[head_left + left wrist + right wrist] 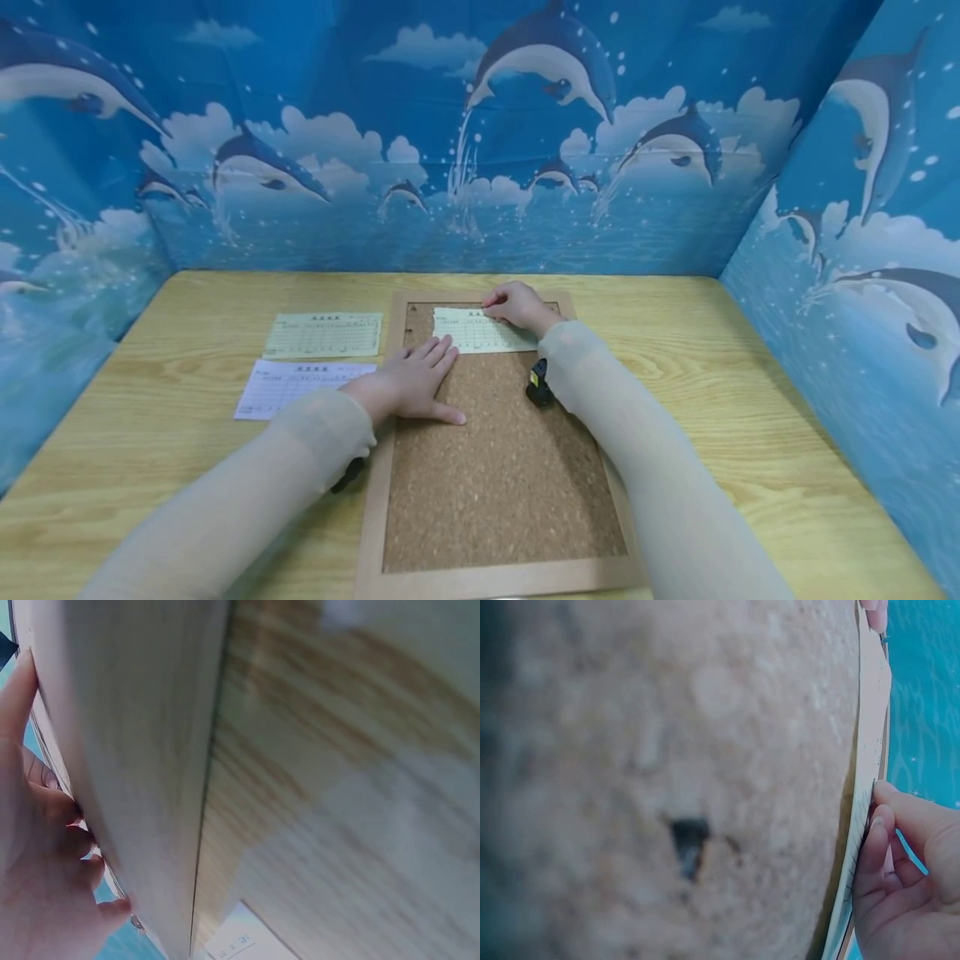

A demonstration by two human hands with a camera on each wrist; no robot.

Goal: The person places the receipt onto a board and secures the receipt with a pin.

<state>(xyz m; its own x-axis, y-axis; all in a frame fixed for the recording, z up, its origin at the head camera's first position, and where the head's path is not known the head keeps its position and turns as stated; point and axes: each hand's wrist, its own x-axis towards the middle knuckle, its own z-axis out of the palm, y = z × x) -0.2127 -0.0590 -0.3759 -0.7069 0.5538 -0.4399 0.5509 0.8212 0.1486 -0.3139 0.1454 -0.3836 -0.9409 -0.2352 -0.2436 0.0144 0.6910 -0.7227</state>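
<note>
A framed cork board [498,483] lies on the table, with a pale green printed slip [468,333] near its far end. My left hand [416,379] rests spread on the board's left side, its fingertips by the slip's lower left corner. At the slip's top edge, the thumb and fingers of my right hand [517,307] come together in a pinch. Seen from the right wrist, that hand [907,877] meets the slip [866,742] at fingertip level; whatever small thing it pinches is hidden. A blurred dark spot [690,844] shows on the cork.
Left of the board lie another green slip [322,335] and a lilac-white slip [281,387], partly covered by my left arm. The wood-grain table [750,433] ends at a blue dolphin-print cloth [360,225] behind and at the sides. The board's wooden frame [510,577] forms a border.
</note>
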